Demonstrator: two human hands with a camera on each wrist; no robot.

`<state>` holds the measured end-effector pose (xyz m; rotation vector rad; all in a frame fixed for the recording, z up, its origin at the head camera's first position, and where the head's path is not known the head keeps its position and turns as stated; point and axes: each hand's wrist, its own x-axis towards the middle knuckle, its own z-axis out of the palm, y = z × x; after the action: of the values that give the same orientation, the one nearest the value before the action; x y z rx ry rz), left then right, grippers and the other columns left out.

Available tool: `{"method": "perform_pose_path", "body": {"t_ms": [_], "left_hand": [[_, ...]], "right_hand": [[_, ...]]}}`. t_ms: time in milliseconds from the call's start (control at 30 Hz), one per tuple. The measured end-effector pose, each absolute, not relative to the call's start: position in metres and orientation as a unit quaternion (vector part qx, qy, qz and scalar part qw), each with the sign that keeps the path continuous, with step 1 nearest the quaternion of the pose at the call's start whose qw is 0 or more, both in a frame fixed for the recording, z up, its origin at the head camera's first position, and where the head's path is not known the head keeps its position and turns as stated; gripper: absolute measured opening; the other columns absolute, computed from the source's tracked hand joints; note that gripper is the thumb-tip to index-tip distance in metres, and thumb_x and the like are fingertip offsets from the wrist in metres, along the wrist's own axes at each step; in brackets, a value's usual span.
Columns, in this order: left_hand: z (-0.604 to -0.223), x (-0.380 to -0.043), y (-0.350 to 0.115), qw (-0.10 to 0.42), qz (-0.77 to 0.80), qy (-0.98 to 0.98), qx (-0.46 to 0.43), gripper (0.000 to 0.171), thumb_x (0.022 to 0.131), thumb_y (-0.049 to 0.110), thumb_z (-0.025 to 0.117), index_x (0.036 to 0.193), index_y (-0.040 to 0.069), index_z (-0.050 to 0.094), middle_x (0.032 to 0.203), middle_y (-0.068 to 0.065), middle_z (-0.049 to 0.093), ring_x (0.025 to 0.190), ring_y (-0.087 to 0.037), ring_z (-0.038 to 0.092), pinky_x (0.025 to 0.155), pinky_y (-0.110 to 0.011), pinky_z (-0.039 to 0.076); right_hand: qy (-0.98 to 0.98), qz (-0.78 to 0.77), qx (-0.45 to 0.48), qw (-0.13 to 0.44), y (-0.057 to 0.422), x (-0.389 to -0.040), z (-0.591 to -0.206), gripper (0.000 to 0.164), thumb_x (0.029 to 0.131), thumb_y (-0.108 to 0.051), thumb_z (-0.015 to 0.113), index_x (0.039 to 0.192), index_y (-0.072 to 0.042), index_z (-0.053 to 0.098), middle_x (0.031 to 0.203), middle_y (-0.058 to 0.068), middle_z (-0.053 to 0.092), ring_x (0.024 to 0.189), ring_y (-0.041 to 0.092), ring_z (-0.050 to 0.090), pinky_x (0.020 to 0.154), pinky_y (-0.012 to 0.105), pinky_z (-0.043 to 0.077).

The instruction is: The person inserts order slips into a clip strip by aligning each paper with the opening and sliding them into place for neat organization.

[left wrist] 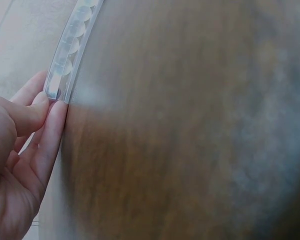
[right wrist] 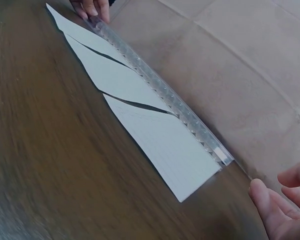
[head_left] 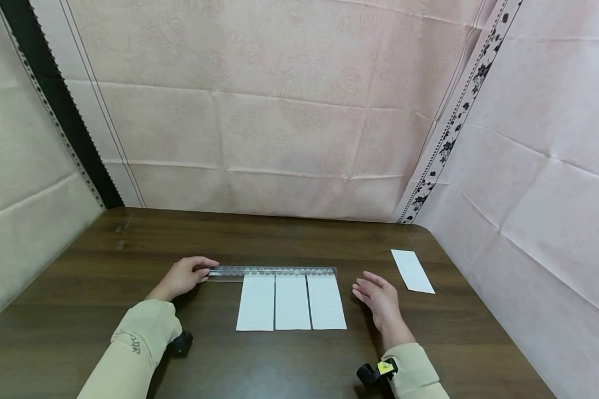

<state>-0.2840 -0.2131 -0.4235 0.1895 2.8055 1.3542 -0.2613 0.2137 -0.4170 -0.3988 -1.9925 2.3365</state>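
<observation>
A long clear plastic ruler (head_left: 229, 271), with a wavy edge in the right wrist view, lies crosswise on the table. My left hand (head_left: 187, 276) pinches its left end between thumb and fingers, seen close in the left wrist view. Along the ruler's near side stand three white paper cards in a row: the left one (head_left: 256, 303), the middle one (head_left: 292, 303) and the right one (head_left: 326, 303). Narrow gaps part them, and their top edges meet the ruler. To the right of the row my right hand (head_left: 379, 299) hovers with loosely bent fingers, holding nothing.
A fourth white card (head_left: 413, 271) lies tilted on the brown wooden table (head_left: 289, 366), beyond and right of my right hand. Pale patterned cloth (head_left: 279, 111) hangs behind the table and along both sides. Each wrist wears a small black camera.
</observation>
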Motion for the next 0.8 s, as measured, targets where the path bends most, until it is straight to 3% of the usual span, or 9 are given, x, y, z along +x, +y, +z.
{"method": "perform_pose_path", "body": {"t_ms": [433,800], "left_hand": [[-0.428,-0.282,-0.212,0.011,0.445,0.894,0.052,0.026,0.093,0.0,0.052,0.116,0.004,0.064,0.124,-0.021,0.053,0.095,-0.023,0.056,0.077,-0.03,0.053],[-0.424,-0.283,-0.212,0.011,0.441,0.896,0.048,0.026,0.093,0.0,0.052,0.116,0.004,0.064,0.123,-0.021,0.054,0.094,-0.023,0.055,0.078,-0.031,0.053]], "right_hand": [[-0.643,0.752,-0.143,0.022,0.227,-0.263,-0.415,0.048,0.092,-0.002,0.054,0.136,0.007,0.038,0.129,0.029,0.044,0.086,0.014,0.064,0.08,0.027,0.051],[-0.638,0.755,-0.15,0.035,0.24,-0.267,-0.407,0.047,0.093,-0.002,0.052,0.137,0.005,0.036,0.117,0.02,0.055,0.086,0.014,0.064,0.081,0.029,0.051]]}}
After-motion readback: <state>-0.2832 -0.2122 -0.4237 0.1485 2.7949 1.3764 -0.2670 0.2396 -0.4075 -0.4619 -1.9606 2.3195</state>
